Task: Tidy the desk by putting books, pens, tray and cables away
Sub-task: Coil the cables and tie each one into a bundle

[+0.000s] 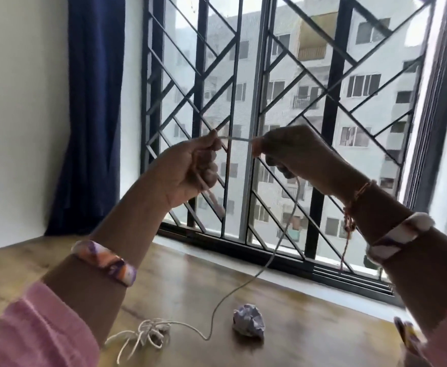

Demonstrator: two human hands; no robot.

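Both hands are raised in front of the barred window [256, 102], with a short span of white cable [280, 242] stretched between them. The left hand [190, 170] has its fingers [211, 157] curled round the cable, whose plug end hangs out below the palm. The right hand [296, 154] pinches the cable at its fingertips, the other fingers folded under. From the right hand the cable drops in a long loose curve to the wooden worktop [309, 313], runs left along the surface and ends in a tangled bundle [148, 333] lying near the left forearm. A crumpled ball of pale paper [249, 323] sits on the worktop just right of that curve, apart from the tangle. Each forearm wears a patterned bangle, the left one [106, 260] orange and purple; the right wrist also carries a knotted thread band [349, 207] with a dangling end. A dark blue curtain [92, 109] hangs at the left of the window.
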